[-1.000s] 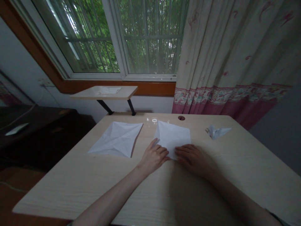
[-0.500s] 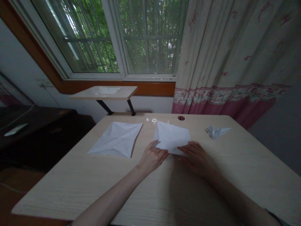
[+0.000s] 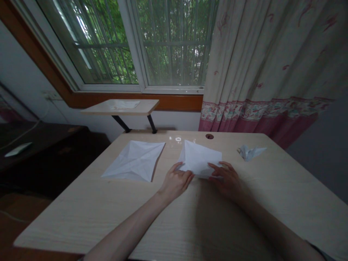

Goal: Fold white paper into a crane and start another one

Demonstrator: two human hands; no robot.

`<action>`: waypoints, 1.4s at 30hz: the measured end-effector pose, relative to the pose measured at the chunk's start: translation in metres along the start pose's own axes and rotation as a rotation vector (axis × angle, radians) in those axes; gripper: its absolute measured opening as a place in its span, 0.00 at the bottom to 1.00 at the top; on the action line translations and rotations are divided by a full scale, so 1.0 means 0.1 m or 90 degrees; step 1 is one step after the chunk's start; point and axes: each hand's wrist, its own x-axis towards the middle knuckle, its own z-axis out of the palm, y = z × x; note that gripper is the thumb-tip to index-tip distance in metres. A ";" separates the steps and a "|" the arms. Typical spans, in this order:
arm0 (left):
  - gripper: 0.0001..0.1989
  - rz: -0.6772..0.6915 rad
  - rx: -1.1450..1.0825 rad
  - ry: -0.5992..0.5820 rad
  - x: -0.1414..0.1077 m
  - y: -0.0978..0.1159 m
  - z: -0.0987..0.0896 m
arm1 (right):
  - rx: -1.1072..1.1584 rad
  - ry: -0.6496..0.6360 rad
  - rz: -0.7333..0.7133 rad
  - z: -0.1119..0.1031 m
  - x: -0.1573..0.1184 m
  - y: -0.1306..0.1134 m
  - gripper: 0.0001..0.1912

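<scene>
Folded paper: a white sheet (image 3: 201, 158) lying on the table (image 3: 174, 214), in front of the person, its near edge under the fingers of both hands.
Left hand: the left hand (image 3: 176, 179) rests on the paper's near left corner, fingers bent and close together; whether it pinches the sheet, I cannot tell.
Right hand: the right hand (image 3: 225, 177) touches the near right part, fingers somewhat spread; its thumb is too dark to make out.
Left of the folded paper: a creased sheet (image 3: 136, 159), opened out flat, apart from it.
Right of the folded paper: a small folded paper figure (image 3: 251, 152), well apart, near the round hole (image 3: 209, 136) at the table's far edge.
Raised shelf: a small shelf (image 3: 146, 107) on dark legs, carrying white paper (image 3: 125, 104).
Behind: a barred window (image 3: 174, 47) and a floral curtain (image 3: 261, 65).
</scene>
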 end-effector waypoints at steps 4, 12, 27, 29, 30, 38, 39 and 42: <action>0.17 -0.007 -0.022 0.005 0.00 -0.01 0.01 | -0.012 0.033 0.021 0.00 0.00 0.00 0.30; 0.15 -0.025 -0.131 -0.007 -0.03 -0.03 0.05 | -0.049 0.151 0.037 0.01 0.00 -0.06 0.33; 0.10 -0.058 -0.214 -0.057 -0.04 -0.05 0.08 | -0.171 0.140 -0.055 0.02 0.05 -0.12 0.29; 0.10 -0.058 -0.174 -0.088 -0.03 -0.04 0.08 | -0.178 0.135 -0.056 0.03 0.05 -0.12 0.26; 0.11 -0.059 -0.148 -0.103 -0.03 -0.04 0.08 | -0.178 0.132 -0.054 0.03 0.05 -0.12 0.25; 0.11 -0.071 -0.093 -0.110 -0.02 -0.04 0.07 | -0.188 0.105 -0.057 0.03 0.03 -0.10 0.18; 0.11 -0.072 -0.098 -0.108 -0.02 -0.04 0.08 | -0.191 0.101 -0.056 0.03 0.03 -0.10 0.18; 0.11 -0.079 -0.119 -0.103 -0.03 -0.05 0.09 | -0.198 0.090 -0.067 0.04 0.01 -0.09 0.16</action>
